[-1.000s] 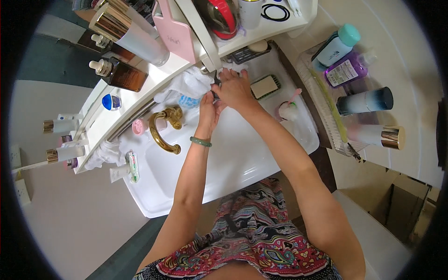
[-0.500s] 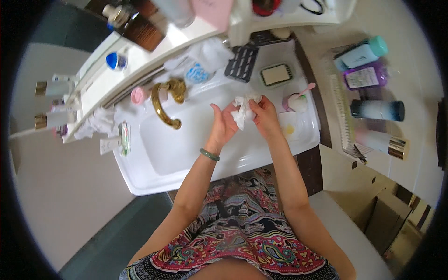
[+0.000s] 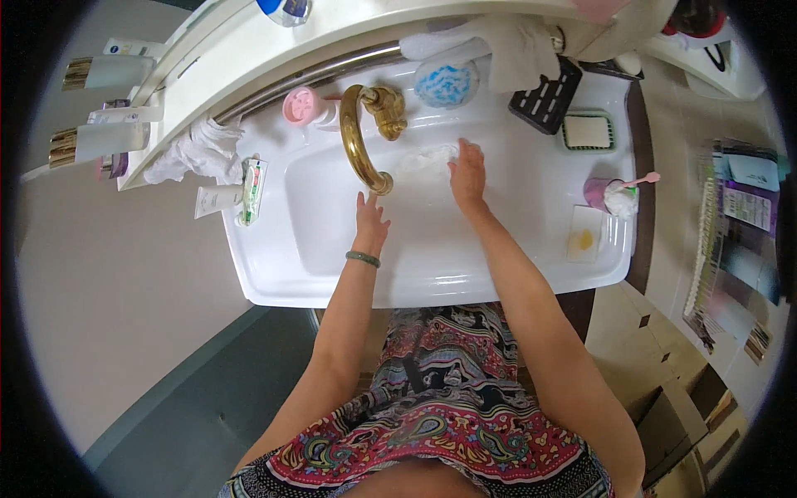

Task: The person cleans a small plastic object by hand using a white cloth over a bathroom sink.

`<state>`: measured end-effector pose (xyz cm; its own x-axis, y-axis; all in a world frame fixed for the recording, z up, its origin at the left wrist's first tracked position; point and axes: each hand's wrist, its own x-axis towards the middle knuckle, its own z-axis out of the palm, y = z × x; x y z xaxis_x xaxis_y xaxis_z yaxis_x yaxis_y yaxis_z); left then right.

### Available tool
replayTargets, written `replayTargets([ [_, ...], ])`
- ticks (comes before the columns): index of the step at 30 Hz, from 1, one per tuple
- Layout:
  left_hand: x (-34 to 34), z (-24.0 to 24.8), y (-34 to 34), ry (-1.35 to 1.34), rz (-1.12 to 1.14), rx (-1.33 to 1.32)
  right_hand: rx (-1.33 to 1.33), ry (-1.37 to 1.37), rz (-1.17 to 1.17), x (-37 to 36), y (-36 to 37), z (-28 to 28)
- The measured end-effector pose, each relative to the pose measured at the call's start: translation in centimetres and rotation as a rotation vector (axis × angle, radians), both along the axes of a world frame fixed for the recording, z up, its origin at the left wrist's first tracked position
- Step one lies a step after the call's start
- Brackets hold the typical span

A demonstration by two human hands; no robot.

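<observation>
"Inside the sink (image 3: pixel 307 216), were left hand (image 3: pixel 370 228) and right hand (image 3: pixel 471 178) apart?"
"Yes: left spread near brass faucet (image 3: pixel 352 137), right beside white cloth (image 3: pixel 426 162), grip unclear. Open basin (image 3: pixel 432 224) lay between, inside the rim (image 3: pixel 432 297)."

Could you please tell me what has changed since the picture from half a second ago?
Both hands moved left: the left hand close to the tip of the brass faucet, the right hand toward the back of the basin. The white cloth or tissue, earlier held up, now lies low beside the right hand; contact is unclear. The soap and black rack stayed put.
</observation>
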<state>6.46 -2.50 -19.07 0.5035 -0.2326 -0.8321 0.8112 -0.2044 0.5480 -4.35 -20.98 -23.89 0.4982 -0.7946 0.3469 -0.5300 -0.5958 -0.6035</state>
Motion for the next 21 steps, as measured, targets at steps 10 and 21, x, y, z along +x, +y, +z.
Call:
replayTargets([
  [10,-0.8,-4.7,-2.9,0.204,0.112,-0.255,0.973,0.015,0.084,1.7,12.0,3.8],
  [21,-2.7,-4.5,-5.2,0.138,0.131,-0.225,0.536,0.207,0.244,0.4,4.0,-1.6],
])
